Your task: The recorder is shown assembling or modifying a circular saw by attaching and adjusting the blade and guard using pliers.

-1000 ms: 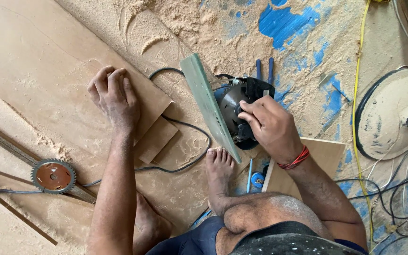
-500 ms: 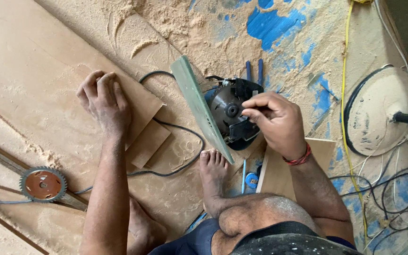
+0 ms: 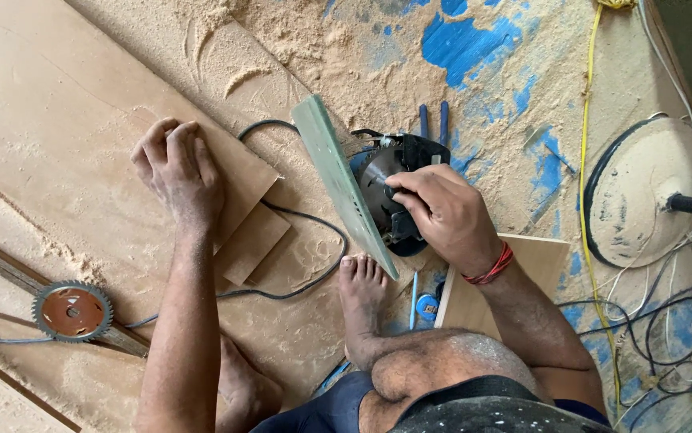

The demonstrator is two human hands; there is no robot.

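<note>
Your floor [image 3: 346, 56] is blue-painted and buried in sawdust. One plywood sheet [image 3: 49, 136] lies under your left hand [image 3: 177, 172], pressed flat and released. One circular saw [image 3: 382, 188], tipped on its side just beside your foot, runs its green base plate from upper left to lower right; your right hand [image 3: 442, 212] is grasping its body. One loose saw blade [image 3: 72, 311] lies at the left.

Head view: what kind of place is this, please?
Probably a carpentry work floor. Pale sawdust covers the blue-patched ground, the right hand grips a black handheld circular saw, the left hand rests on a tan plywood sheet, and a loose toothed saw blade lies nearby.
</note>
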